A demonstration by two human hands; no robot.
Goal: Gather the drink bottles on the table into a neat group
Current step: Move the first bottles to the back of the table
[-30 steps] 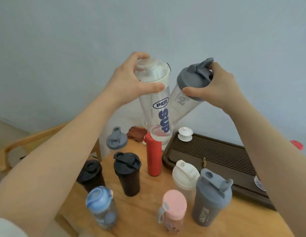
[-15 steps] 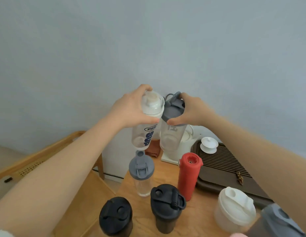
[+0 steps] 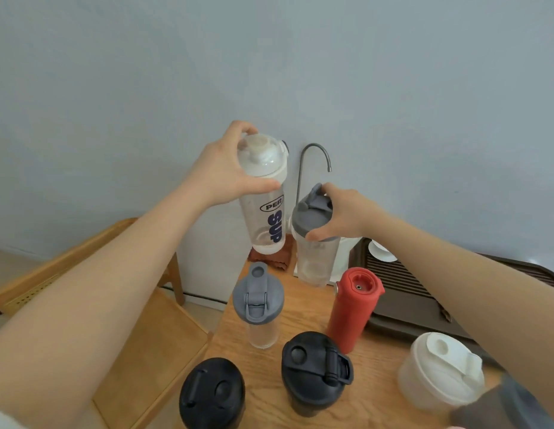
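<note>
My left hand point(image 3: 226, 171) grips the white cap of a clear bottle with blue lettering point(image 3: 268, 218), held in the air above the table's far end. My right hand point(image 3: 340, 216) grips the grey lid of a clear shaker point(image 3: 316, 258), lower down, its base at or just above the wooden table point(image 3: 300, 311). On the table stand a clear grey-lidded bottle point(image 3: 258, 301), a red bottle point(image 3: 353, 308), two black shakers point(image 3: 314, 371) point(image 3: 212, 394), and a white-lidded shaker point(image 3: 441, 371). A grey shaker point(image 3: 498, 410) shows partly at the lower right edge.
A dark slatted tea tray point(image 3: 402, 292) with a white lid point(image 3: 382, 250) lies at the right. A curved metal spout point(image 3: 313, 159) rises over a white appliance by the wall. A brown cloth point(image 3: 272, 261) sits at the far table edge. A wooden chair point(image 3: 139, 320) stands left.
The two held bottles have come apart. The lettered bottle in my left hand rose, while the grey-lidded shaker in my right hand dropped toward the table behind the red bottle.
</note>
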